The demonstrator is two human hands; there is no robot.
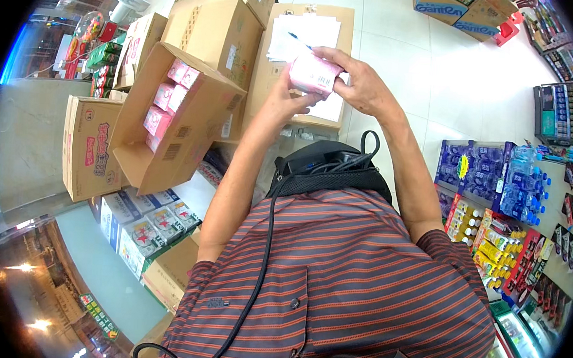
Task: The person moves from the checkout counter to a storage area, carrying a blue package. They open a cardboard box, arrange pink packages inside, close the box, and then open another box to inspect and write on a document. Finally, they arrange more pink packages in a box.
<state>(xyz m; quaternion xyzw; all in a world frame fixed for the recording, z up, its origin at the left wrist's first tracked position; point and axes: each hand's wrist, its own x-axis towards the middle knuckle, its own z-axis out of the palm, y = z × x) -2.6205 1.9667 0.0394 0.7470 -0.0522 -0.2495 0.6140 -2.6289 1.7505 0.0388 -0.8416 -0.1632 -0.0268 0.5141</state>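
A small pink and white packet (314, 76) with a barcode is held between my two hands, above a flat cardboard box. My left hand (291, 94) grips its left side and lower edge. Thumb and fingers of my right hand (359, 80) hold its top and right side. Beneath the packet, white paper sheets (325, 31) lie on the flat box, and a pen (300, 40) rests on them, partly hidden behind the right fingers. To the left, an open carton (191, 119) holds several similar pink packets (157, 121).
Closed cartons (216, 37) stand behind the open one, and another carton (91, 147) stands at its left. Beer cases (140, 239) sit lower left. Bottled drinks (479, 166) line the right side. A black waist bag (331, 174) with a cable is at my front.
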